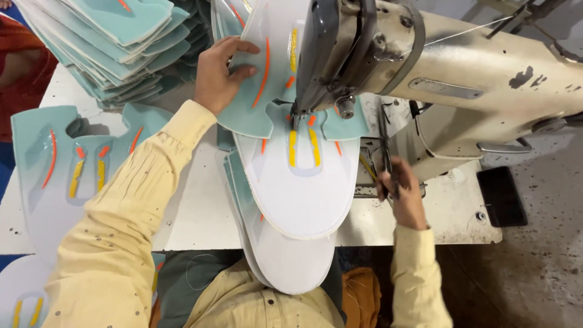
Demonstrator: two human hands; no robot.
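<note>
A white and teal shoe-upper panel (297,182) with yellow and orange stripes lies under the needle of a cream sewing machine (461,79). My left hand (221,73) presses flat on the panel's teal left wing, fingers spread. My right hand (401,191) is at the machine's right side, fingers closed around a thin dark tool, likely snips (385,152). More panels lie stacked beneath the top one and hang over the table's front edge.
A tall pile of teal panels (115,42) sits at the back left. Finished panels (57,164) lie on the white table (194,212) at left. A person in red (18,67) is at the far left. Bare floor lies to the right.
</note>
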